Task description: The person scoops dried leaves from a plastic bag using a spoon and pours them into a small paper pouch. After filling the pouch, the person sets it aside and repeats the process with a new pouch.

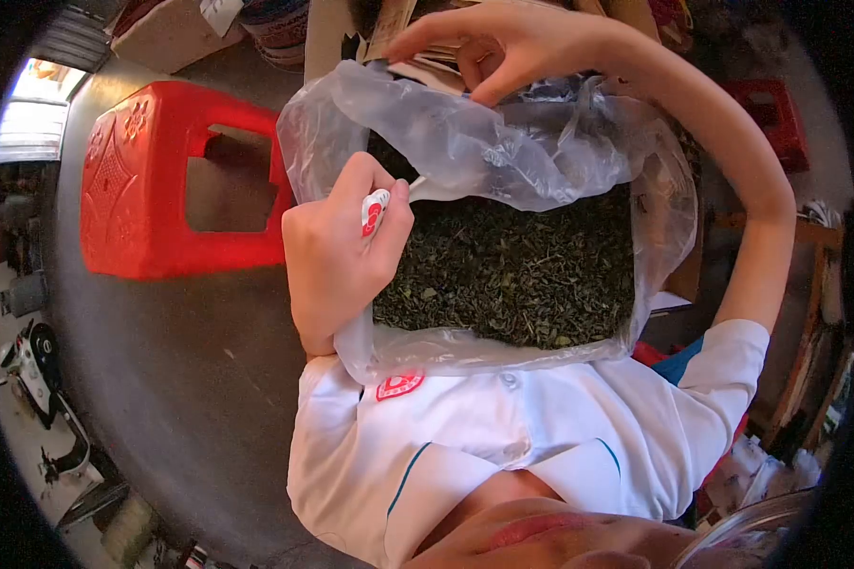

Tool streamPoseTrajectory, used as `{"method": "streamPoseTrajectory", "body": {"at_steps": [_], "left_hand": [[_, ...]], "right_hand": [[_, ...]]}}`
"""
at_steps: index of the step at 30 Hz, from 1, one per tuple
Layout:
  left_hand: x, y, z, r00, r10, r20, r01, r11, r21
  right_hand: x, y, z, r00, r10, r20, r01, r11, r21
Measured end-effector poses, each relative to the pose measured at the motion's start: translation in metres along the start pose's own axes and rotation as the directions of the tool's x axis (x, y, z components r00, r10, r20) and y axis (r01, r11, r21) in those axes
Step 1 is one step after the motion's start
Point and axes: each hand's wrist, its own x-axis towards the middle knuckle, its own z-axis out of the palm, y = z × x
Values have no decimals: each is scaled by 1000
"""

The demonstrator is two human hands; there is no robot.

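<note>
My left hand (346, 251) is closed in a fist round a white handle with red print (375, 211). A pale, slim piece extends from the fist toward the clear plastic bag (465, 152), and its far end is hidden behind the plastic. Dark, dried tea leaves (512, 270) fill the bag, which lines a box close against my chest. Reaching round from the far side, my right hand (489, 57) has its thumb and fingers at the bag's far edge. The far part of the bag droops over some of the leaves.
A red plastic stool (147, 185) lies on the floor to the left, with another red stool (770, 123) at the far right. Cardboard (327, 43) rises behind the bag. A white motor scooter (43, 370) stands at the lower left, and wooden framing (802, 313) at the right.
</note>
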Motion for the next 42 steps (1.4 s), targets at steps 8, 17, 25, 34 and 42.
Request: {"method": "streamPoseTrajectory", "body": {"at_steps": [8,17,25,34,42], "left_hand": [[-2,2,-1,1000,-27,-4,27,999,-24],[5,-1,-3,998,7,-59,-10,998,-60],[30,-18,-17,929,368,-19,-364,924,117],[68,-23,42,587,673,450,-798,574,182],[58,-8,28,773,-123,623,254,959,-126]], "right_hand": [[8,-7,-14,998,13,58,-3,985,-174],[-59,-54,-5,814,-469,-342,195,775,-601],[-143,-78,88,735,-497,-462,-43,645,-763],[-148,-71,172,556,-444,-703,-115,796,-594],[-152,-19,136,598,-501,-626,129,831,-541]]}}
